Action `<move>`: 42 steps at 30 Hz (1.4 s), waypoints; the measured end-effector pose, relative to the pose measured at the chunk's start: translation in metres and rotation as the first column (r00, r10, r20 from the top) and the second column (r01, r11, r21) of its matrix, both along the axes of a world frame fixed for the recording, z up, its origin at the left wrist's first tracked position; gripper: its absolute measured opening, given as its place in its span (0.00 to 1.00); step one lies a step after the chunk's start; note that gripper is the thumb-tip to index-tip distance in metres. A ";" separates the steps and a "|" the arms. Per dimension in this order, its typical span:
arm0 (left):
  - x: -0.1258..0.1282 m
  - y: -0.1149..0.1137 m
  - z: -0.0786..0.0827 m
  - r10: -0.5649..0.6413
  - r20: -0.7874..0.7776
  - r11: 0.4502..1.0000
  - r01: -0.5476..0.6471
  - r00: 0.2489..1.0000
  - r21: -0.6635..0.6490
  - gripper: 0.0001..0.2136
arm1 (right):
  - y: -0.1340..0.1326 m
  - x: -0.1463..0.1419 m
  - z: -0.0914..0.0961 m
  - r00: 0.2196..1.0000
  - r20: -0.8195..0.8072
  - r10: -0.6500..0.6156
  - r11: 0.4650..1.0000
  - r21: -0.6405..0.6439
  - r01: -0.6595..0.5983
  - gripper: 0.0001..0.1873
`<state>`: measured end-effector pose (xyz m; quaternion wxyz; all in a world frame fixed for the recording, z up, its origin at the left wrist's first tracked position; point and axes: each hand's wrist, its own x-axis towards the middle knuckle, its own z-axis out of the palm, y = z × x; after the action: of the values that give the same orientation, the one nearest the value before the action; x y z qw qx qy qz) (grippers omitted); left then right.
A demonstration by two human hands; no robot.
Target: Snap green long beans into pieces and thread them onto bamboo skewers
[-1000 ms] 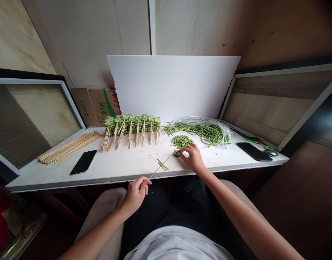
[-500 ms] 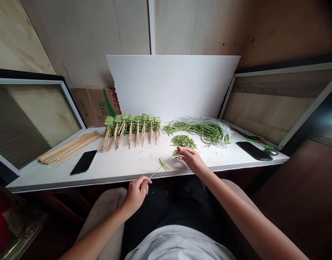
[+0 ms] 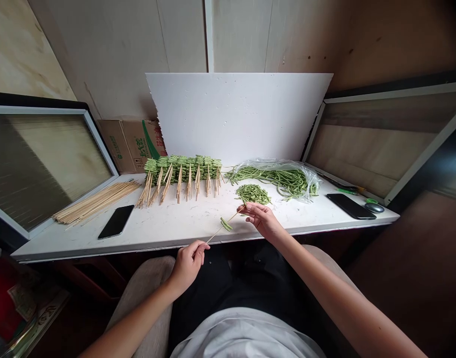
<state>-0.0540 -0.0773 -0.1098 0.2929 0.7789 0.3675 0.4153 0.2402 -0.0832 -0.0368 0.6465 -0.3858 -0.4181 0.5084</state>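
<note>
I'm seeing the left hand (image 3: 190, 264) just in front of the desk (image 3: 168, 223), fingers curled closed on the near end of a skewer (image 3: 215, 234). Right hand (image 3: 264, 220) is over the desk, thumb and fingers pinched at the skewer's far end; I can't tell if they also grip a bean piece. Skewer slants between both hands, short bean pieces (image 3: 226, 224) threaded crosswise partway along. Cut-bean pile (image 3: 253, 194) sits just beyond the right hand; behind it, long beans (image 3: 291, 183) partly under a clear plastic bag (image 3: 309, 191). To the left: loaded skewers (image 3: 182, 168) stacked in a row, bare ends toward me, then a bundle of bare skewers (image 3: 96, 203), with a black phone (image 3: 116, 222) near it.
</note>
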 end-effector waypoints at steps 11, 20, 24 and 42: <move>0.001 0.001 -0.003 -0.019 0.009 0.999 0.019 1.000 -0.028 0.17 | 0.001 0.000 -0.003 1.000 -0.003 -0.003 1.000 -0.003 0.003 0.15; 0.000 0.002 -0.002 -0.029 0.001 0.999 0.029 1.000 -0.019 0.17 | 0.004 0.004 -0.004 0.996 0.064 -0.060 0.998 0.000 0.060 0.15; 0.000 0.002 -0.004 -0.024 -0.006 1.000 0.024 1.000 -0.007 0.16 | 0.006 0.008 -0.008 0.987 0.123 -0.106 0.994 0.039 0.102 0.15; -0.001 0.005 -0.008 -0.029 -0.029 0.999 0.030 0.999 0.020 0.16 | -0.004 0.014 0.007 0.953 0.290 -0.089 0.992 0.111 0.059 0.19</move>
<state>-0.0552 -0.0720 -0.1182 0.2856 0.7932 0.3557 0.4034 0.2544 -0.0870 -0.0299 0.6142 -0.4396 -0.5200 0.3988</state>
